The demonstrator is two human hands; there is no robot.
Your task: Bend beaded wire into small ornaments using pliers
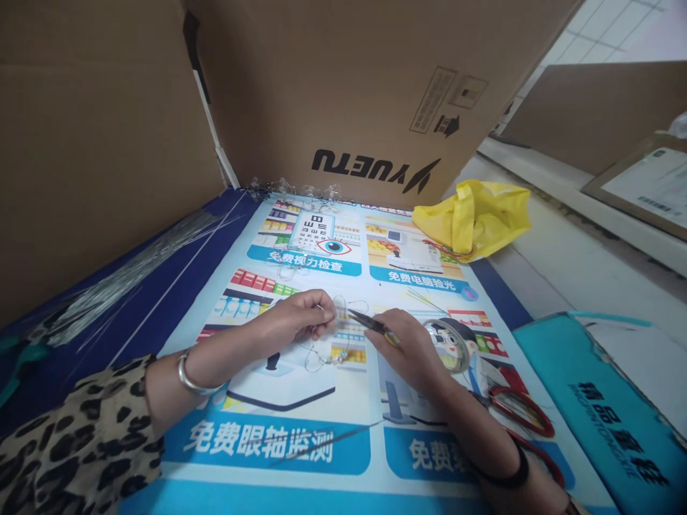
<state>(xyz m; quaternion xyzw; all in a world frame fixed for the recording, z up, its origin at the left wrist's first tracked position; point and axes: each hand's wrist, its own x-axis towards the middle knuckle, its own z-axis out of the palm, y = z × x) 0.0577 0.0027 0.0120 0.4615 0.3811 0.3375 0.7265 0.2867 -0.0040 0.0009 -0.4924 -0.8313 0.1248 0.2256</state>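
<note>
My left hand (pixel 307 315) is over the middle of the printed sheet, thumb and fingers pinched on a thin wire piece (pixel 342 307). Fine loops of it spread to the right of the fingertips, and small beads (pixel 343 354) show on wire just below. In my right hand (pixel 411 350) is a pair of pliers (pixel 370 322) with dark, pointed jaws and a bit of yellow handle showing. The jaw tips point left at the wire, close to my left fingertips; whether they touch it I cannot tell. My right fingers hide most of the handles.
A tape roll (pixel 454 345) and red-handled scissors (pixel 520 411) lie by my right arm. A yellow bag (pixel 472 218) and teal box (pixel 595 408) are to the right. Left lie a wire bundle (pixel 123 275) and green-handled tool (pixel 24 365). Cardboard (pixel 343 86) walls the back.
</note>
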